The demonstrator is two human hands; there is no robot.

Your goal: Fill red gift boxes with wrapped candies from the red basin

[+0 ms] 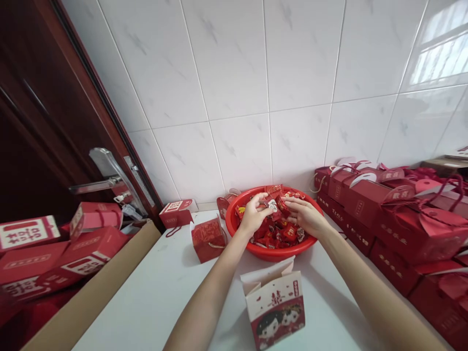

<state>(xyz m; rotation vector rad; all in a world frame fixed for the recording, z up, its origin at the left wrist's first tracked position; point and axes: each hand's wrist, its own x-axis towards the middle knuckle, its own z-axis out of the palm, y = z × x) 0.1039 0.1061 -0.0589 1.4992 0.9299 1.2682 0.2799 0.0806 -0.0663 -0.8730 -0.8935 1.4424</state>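
Over a red plastic basin (272, 253) full of wrapped candies (288, 233), both of my hands are at work. Between its thumb and fingers, my left hand (253, 215) pinches a red wrapped candy (271, 204) with a white patch. My right hand (306, 215) has its fingers closed on another dark red wrapped candy (282, 206), right beside the first. In front of the basin stands an upright white and red gift box (278, 312) with two cartoon faces, its top flaps open. What lies inside that box is hidden.
Stacked red gift boxes (365, 209) with handles line the right side. Left of the basin sit a small red box (208, 239) and another red box (178, 213). A carton (106, 273) of red boxes stands at left, below a door handle (106, 170). A tiled wall (237, 146) rises behind.
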